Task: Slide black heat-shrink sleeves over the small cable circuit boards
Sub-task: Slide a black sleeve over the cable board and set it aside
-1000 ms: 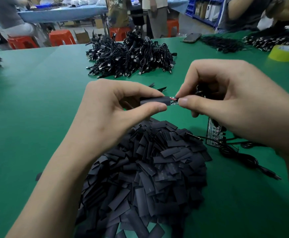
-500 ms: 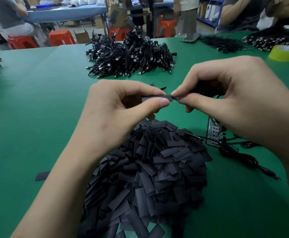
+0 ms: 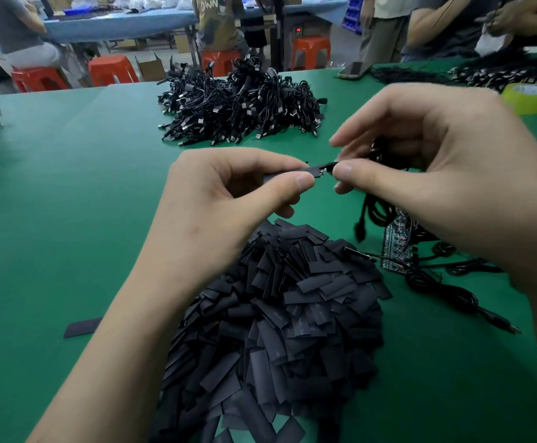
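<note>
left hand (image 3: 225, 203) and right hand (image 3: 436, 174) hover nearly touching, each pinching between thumb and curled fingers.

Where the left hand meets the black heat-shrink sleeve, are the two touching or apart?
Touching. The head view shows the left hand pinching the heat-shrink sleeve between thumb and forefinger, with no gap visible.

one black heat-shrink sleeve (image 3: 311, 170), flat and matte, lay roughly level above the table, pinched in the left hand (image 3: 228, 203). the small circuit board (image 3: 325, 169) sat almost wholly inside its right end, with only a sliver exposed. its black cable (image 3: 385, 155) ran bunched into the right hand (image 3: 436, 174). a loose pile of sleeves (image 3: 286, 314) lay below, with one stray sleeve (image 3: 81, 327) apart to its left.
</note>
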A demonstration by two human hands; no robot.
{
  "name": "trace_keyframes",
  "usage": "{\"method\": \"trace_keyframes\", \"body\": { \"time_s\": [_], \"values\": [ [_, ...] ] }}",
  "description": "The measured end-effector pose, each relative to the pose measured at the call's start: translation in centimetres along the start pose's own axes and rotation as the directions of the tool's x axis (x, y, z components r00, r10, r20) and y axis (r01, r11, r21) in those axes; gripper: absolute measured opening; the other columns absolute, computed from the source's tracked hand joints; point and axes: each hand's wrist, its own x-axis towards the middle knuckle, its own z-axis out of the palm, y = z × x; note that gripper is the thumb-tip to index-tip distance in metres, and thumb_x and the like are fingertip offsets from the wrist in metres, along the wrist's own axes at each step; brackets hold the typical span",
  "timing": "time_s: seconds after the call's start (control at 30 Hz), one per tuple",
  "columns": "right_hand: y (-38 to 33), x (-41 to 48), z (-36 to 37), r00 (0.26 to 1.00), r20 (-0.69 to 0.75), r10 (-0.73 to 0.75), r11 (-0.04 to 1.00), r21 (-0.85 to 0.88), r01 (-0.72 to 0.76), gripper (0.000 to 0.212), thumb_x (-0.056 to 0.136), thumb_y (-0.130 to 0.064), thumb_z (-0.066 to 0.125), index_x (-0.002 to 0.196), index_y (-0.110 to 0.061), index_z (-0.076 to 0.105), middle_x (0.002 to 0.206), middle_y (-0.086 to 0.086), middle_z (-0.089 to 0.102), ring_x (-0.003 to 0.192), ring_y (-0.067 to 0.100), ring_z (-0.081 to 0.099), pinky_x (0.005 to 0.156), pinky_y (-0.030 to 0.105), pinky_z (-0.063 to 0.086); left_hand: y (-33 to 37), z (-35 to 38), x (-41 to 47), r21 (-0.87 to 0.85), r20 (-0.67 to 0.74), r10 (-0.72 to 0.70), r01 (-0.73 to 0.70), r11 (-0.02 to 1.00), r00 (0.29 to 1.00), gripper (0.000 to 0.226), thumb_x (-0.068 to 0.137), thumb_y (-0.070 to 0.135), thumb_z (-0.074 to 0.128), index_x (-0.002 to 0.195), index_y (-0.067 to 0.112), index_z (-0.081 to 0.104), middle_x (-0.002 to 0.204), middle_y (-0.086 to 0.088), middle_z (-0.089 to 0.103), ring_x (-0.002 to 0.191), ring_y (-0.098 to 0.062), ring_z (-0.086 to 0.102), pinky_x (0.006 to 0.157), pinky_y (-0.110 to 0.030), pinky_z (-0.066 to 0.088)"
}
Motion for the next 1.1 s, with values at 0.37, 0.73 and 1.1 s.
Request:
{"method": "trace_keyframes", "body": {
  "time_s": [0.37,0.73,1.1],
  "values": [
    [-0.34,0.04,0.29,1.000,-0.017,0.000,1.000,0.019,0.000,0.011,0.086,-0.021,0.079,0.094,-0.021,0.071,0.081,-0.009,0.076,0.078,0.007,0.075,0.074,0.031,0.062,0.01,0.04,0.07,0.131,-0.091,0.138,-0.125,0.983,0.986,0.014,0.086,0.023,0.081,0.099,0.025,0.079,0.082,0.011,0.078,0.070,-0.009,0.074,0.069,-0.022,0.057],
    [-0.40,0.05,0.26,0.997,-0.052,-0.055,0.994,-0.097,0.049,0.007,0.088,-0.023,0.079,0.087,-0.026,0.074,0.080,-0.014,0.075,0.079,0.003,0.073,0.070,0.030,0.061,0.34,0.38,-0.19,0.380,-0.139,0.354,-0.281,0.881,0.925,0.018,0.089,0.027,0.079,0.105,0.020,0.079,0.096,0.012,0.075,0.088,-0.005,0.071,0.081,-0.027,0.057],
    [-0.53,0.00,0.44,0.994,-0.032,-0.105,0.982,-0.160,0.098,0.002,0.089,-0.024,0.077,0.089,-0.023,0.075,0.084,-0.013,0.074,0.081,0.006,0.072,0.073,0.032,0.060,0.19,0.14,-0.16,0.350,-0.087,0.331,-0.282,0.893,0.940,0.018,0.089,0.027,0.079,0.106,0.022,0.078,0.096,0.013,0.075,0.088,-0.008,0.071,0.079,-0.025,0.057]
  ]
}}
